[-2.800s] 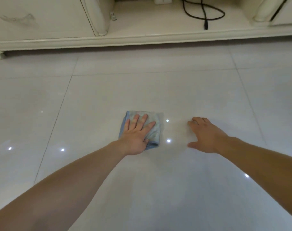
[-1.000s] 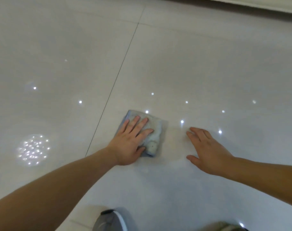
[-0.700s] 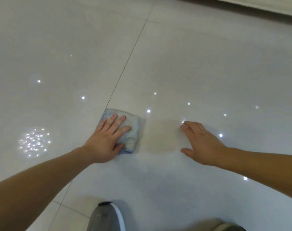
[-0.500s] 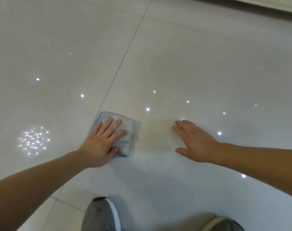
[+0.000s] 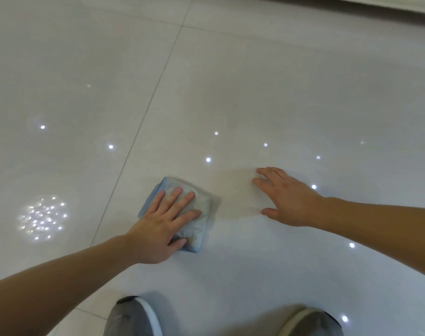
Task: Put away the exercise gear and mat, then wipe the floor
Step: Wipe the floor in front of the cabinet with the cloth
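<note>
Under me is a floor of large, pale, glossy tiles. One thin grout line runs from the top middle down toward the lower left, and a second crosses it near the top. Small bright dots of reflected light are scattered over the tiles, and a round cluster of them sits at the far left. Along the top right edge a pale strip of furniture base casts a dark band of shadow onto the tiles.

The cloth is folded into a small pad, grey-white on top with a blue edge showing at its left and lower sides. It lies flat on the tile just right of the long grout line, between my two arms.

My left hand lies palm down on the cloth, fingers spread and stretched forward, thumb out along its lower right side. The fingers are flat and apart, pressing rather than gripping. The forearm runs bare from the lower left corner.

My right hand is planted on bare tile, near the cloth but not touching it. It is flat and spread too, fingers pointing up and left, thumb out toward me, holding nothing. Its forearm comes in from the right edge.

At the bottom edge are the toes of my two grey shoes: left shoe, right shoe.
</note>
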Action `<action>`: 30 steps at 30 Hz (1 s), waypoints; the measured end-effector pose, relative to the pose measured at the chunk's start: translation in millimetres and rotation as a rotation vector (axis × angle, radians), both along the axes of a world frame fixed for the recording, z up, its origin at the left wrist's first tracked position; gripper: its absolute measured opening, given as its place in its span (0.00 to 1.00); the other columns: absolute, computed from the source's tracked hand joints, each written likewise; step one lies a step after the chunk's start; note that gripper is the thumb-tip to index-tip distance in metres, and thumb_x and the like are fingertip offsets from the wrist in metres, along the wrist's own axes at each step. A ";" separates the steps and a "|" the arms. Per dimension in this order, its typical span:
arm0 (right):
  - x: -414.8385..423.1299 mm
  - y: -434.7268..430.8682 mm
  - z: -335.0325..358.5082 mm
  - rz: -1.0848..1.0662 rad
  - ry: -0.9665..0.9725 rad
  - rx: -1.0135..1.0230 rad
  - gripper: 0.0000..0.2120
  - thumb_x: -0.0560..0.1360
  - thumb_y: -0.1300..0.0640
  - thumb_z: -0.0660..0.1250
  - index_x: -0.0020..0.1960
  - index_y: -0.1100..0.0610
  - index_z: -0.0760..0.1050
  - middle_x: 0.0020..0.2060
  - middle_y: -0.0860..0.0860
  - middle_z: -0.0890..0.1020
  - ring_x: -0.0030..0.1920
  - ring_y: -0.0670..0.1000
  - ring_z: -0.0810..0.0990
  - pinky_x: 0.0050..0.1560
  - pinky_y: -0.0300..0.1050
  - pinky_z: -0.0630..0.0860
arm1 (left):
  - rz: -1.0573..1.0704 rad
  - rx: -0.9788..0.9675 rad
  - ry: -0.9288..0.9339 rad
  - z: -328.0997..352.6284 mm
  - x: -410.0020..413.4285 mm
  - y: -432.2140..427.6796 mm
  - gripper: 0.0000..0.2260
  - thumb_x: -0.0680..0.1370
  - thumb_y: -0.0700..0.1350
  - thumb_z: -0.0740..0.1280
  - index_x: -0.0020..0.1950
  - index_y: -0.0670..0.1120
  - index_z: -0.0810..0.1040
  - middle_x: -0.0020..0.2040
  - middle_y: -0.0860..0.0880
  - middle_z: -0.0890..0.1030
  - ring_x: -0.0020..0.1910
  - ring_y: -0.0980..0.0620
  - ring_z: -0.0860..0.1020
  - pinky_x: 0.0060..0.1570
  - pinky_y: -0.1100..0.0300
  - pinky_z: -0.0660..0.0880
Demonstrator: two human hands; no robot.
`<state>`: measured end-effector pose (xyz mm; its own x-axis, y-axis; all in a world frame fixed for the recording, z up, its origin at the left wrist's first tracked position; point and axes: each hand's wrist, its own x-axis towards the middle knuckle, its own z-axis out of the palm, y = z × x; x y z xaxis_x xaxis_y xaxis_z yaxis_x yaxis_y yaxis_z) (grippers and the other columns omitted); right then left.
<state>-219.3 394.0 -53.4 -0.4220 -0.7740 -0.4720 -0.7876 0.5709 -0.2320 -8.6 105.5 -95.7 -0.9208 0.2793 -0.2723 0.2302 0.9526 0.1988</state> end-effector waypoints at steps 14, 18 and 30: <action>-20.6 82.2 19.6 -0.225 0.048 0.146 0.35 0.76 0.41 0.64 0.77 0.53 0.56 0.77 0.53 0.50 0.76 0.54 0.50 0.73 0.48 0.61 | -0.285 0.050 -0.007 -5.1 -63.1 121.8 0.31 0.74 0.62 0.62 0.76 0.56 0.63 0.80 0.46 0.57 0.79 0.40 0.52 0.73 0.39 0.47; -14.6 106.9 42.4 -0.309 0.059 0.201 0.36 0.77 0.39 0.61 0.78 0.52 0.52 0.78 0.52 0.48 0.77 0.54 0.49 0.74 0.49 0.61 | -0.332 0.088 -0.034 -3.5 -75.0 163.3 0.31 0.74 0.60 0.62 0.77 0.55 0.62 0.81 0.46 0.53 0.79 0.40 0.47 0.73 0.38 0.42; 31.9 221.9 56.3 -0.732 0.061 0.193 0.37 0.77 0.39 0.61 0.79 0.52 0.51 0.78 0.50 0.51 0.77 0.52 0.51 0.73 0.46 0.59 | -0.362 0.077 -0.135 4.5 -100.5 264.3 0.31 0.77 0.57 0.59 0.78 0.54 0.56 0.82 0.47 0.44 0.78 0.43 0.35 0.72 0.40 0.32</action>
<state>-187.3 615.9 2.9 -0.8261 -0.1922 -0.5297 -0.2000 0.9788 -0.0432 -109.1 369.8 -91.2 -0.7163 0.6036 -0.3502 0.5152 0.7959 0.3180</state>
